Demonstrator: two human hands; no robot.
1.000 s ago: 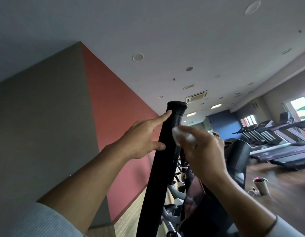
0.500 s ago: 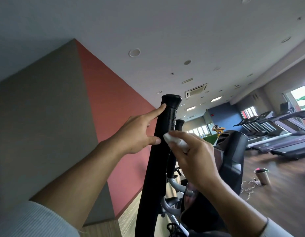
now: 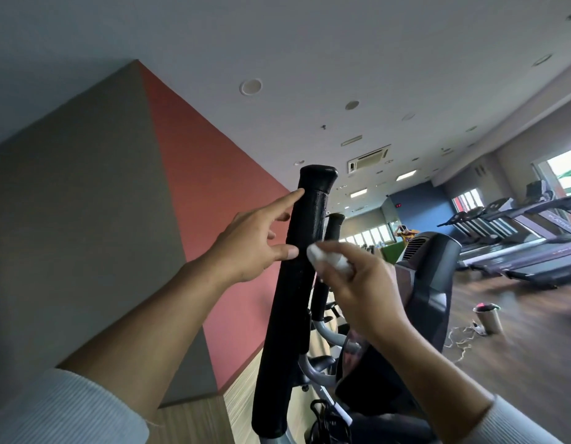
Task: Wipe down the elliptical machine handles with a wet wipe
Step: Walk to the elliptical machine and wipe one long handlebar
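Elliptical handle (image 3: 297, 274), a tall black textured grip with a smooth cap, rises tilted at centre. Left hand (image 3: 255, 241) steadies it with straight fingers; right hand (image 3: 358, 283) pinches a bunched white wet wipe (image 3: 326, 259) against its side. A floor bin (image 3: 487, 317) holds something pinkish, perhaps rubbish.

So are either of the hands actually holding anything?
The right hand pinches a bunched white wipe against the black handle. The left hand only touches the handle.
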